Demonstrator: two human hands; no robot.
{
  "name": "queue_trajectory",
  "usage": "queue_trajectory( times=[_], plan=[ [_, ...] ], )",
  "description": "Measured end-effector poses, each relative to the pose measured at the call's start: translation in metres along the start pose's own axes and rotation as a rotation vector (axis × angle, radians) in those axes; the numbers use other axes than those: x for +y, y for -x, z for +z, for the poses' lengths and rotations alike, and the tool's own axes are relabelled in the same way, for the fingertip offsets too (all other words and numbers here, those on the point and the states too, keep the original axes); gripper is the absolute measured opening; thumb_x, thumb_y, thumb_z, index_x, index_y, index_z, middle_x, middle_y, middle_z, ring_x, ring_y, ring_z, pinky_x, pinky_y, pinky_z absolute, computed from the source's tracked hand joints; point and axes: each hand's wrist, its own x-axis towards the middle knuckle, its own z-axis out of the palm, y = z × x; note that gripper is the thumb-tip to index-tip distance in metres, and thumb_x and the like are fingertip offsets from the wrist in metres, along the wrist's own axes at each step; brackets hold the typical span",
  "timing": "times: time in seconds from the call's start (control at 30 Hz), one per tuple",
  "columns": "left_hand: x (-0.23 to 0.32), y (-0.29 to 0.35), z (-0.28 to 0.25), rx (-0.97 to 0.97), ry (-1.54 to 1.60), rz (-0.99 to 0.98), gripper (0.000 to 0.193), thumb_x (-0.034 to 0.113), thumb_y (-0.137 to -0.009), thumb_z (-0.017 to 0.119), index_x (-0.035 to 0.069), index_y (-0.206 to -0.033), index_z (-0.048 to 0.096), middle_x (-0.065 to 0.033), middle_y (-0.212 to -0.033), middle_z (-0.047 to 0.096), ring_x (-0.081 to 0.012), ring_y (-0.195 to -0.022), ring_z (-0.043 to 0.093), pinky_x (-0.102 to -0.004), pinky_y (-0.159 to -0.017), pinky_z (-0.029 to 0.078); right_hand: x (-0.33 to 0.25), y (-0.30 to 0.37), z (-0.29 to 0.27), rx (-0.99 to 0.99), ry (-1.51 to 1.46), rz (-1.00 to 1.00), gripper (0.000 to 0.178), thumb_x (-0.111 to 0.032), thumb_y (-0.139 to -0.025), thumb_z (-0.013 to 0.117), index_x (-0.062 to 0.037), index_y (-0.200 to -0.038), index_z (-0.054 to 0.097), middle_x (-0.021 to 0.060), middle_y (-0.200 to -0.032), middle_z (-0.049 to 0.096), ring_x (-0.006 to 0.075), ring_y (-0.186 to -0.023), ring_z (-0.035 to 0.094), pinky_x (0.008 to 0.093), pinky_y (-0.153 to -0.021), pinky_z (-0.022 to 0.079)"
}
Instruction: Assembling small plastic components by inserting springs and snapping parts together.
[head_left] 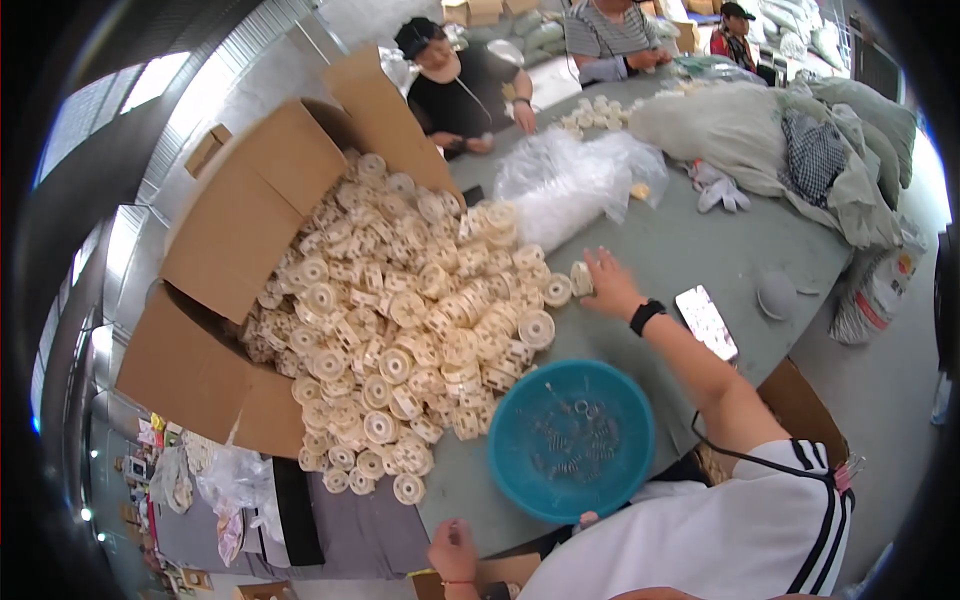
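My right hand (614, 286), with a black watch at its wrist, reaches over the table to the right edge of the pile. Its fingers and thumb close on a cream plastic spool (580, 279), standing on edge beside another spool (557, 290). My left hand (452, 551), a red string at its wrist, is curled near the table's front edge; what it holds, if anything, cannot be made out. Between my arms a blue-green basin (507, 480) holds small metal springs (575, 440). The heap of cream spools (400, 320) lies to the left.
A large cardboard box (250, 200) lies tipped behind the heap. Clear plastic bags (570, 175) and stuffed sacks (720, 130) cover the far side. A phone (706, 322), a grey rounded object (776, 295) and white gloves (718, 188) lie to the right. A co-worker (455, 95) sits opposite.
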Motion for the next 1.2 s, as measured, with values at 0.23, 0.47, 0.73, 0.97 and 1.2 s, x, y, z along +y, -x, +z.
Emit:
queue_trajectory(
  times=[0.23,0.47,0.73,0.97,1.2],
  plan=[
    [0.044,0.011,0.017,-0.271,0.112,0.228,0.021,0.021,-0.085,0.059,0.005,-0.097,0.063,-0.0174,-0.092,0.063,-0.0328,-0.081,0.061,-0.0389,-0.071,0.048,-0.021,0.016,0.013,-0.184,-0.111,0.037,0.047,-0.023,-0.068,0.069,-0.0096,-0.110,0.052,0.0192,-0.107,0.054,0.0376,-0.095,0.054,0.0460,-0.082,0.044],
    [0.083,-0.015,0.013,-0.211,0.329,0.318,0.038,0.018,-0.071,0.072,0.001,-0.102,0.059,-0.0147,-0.090,0.062,-0.0259,-0.084,0.061,-0.0347,-0.074,0.048,-0.056,0.075,-0.083,-0.340,-1.061,0.190,0.059,-0.038,-0.076,0.068,-0.0032,-0.117,0.045,0.0171,-0.090,0.058,0.0271,-0.079,0.059,0.0359,-0.071,0.048],
    [0.146,-0.035,0.067,-0.331,0.392,0.531,0.058,0.018,-0.072,0.075,0.001,-0.119,0.047,-0.0132,-0.107,0.057,-0.0256,-0.098,0.057,-0.0329,-0.086,0.045,-0.160,0.132,-0.156,-0.823,-0.770,0.006,0.058,-0.045,-0.083,0.058,-0.0012,-0.118,0.044,0.0206,-0.090,0.061,0.0338,-0.079,0.060,0.0367,-0.071,0.048],
    [0.125,-0.031,0.080,-0.509,1.169,-0.150,0.047,0.012,-0.086,0.061,0.001,-0.126,0.039,-0.0099,-0.116,0.052,-0.0189,-0.103,0.054,-0.0308,-0.087,0.046,-0.166,0.145,-0.139,-0.311,-0.740,-0.280,0.025,-0.016,-0.083,0.057,-0.0079,-0.107,0.058,0.0116,-0.087,0.055,0.0300,-0.080,0.055,0.0369,-0.069,0.046],
    [0.123,-0.025,0.081,-0.505,1.378,-0.211,0.047,0.007,-0.083,0.064,-0.001,-0.124,0.040,-0.0082,-0.108,0.054,-0.0130,-0.096,0.054,-0.0253,-0.083,0.047,-0.173,0.149,-0.125,-0.348,-0.798,-0.181,0.027,-0.009,-0.081,0.058,-0.0007,-0.107,0.056,0.0145,-0.098,0.053,0.0299,-0.088,0.055,0.0362,-0.076,0.047]
  ],
)
